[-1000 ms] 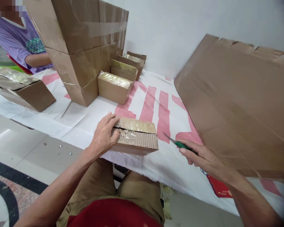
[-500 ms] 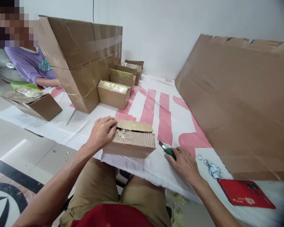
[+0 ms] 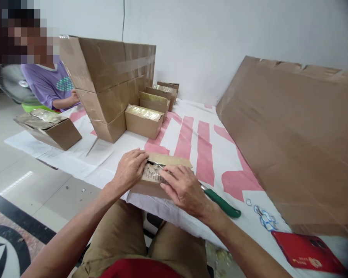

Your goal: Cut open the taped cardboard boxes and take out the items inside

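Together, left hand point(image 3: 131, 168) and right hand point(image 3: 185, 190) touch a carton point(image 3: 150, 188), contents hidden.

The left hand point(image 3: 131, 168) holds the left end of a small cardboard box point(image 3: 150, 188); the right hand point(image 3: 186, 189) touches its torn top. A green-handled knife point(image 3: 224, 204) lies beside the right wrist.

The small brown cardboard box point(image 3: 154, 175) sat at the near edge of the cloth point(image 3: 104, 158), its top torn to ribbed card, its far flap slightly raised. The green-handled knife point(image 3: 224, 203) lay to its right, blade partly hidden.
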{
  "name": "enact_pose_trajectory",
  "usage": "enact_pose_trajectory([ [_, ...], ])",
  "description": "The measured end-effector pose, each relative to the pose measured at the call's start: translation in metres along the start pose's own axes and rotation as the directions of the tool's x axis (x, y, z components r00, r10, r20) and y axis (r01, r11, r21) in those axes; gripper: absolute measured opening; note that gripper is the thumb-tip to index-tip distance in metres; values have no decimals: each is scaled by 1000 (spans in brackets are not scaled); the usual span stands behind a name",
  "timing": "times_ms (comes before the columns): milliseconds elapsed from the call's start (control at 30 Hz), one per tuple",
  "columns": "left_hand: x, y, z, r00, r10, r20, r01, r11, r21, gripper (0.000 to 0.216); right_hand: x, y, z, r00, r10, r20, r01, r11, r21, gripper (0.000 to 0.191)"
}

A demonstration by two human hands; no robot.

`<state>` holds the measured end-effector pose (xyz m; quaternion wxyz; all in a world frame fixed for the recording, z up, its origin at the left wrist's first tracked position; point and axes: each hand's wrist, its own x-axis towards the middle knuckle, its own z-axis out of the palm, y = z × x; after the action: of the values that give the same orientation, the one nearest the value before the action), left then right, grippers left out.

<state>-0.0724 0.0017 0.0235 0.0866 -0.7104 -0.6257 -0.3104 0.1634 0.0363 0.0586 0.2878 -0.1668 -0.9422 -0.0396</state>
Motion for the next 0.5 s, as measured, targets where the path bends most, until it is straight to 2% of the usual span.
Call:
enact_pose_trajectory([
  [100, 4, 1, -3, 998, 18, 64, -22, 998, 61, 29, -5, -6, 19, 999, 30, 31, -29, 999, -26, 23],
  [200, 8, 1, -6, 994, 40, 106, -51, 993, 104, 26, -11, -7, 24, 998, 52, 18, -52, 998, -22, 26],
  [500, 12, 1, -6, 997, 18, 73, -26, 993, 115, 30, -12, -4, 23, 997, 72, 19, -73, 996, 57, 27],
])
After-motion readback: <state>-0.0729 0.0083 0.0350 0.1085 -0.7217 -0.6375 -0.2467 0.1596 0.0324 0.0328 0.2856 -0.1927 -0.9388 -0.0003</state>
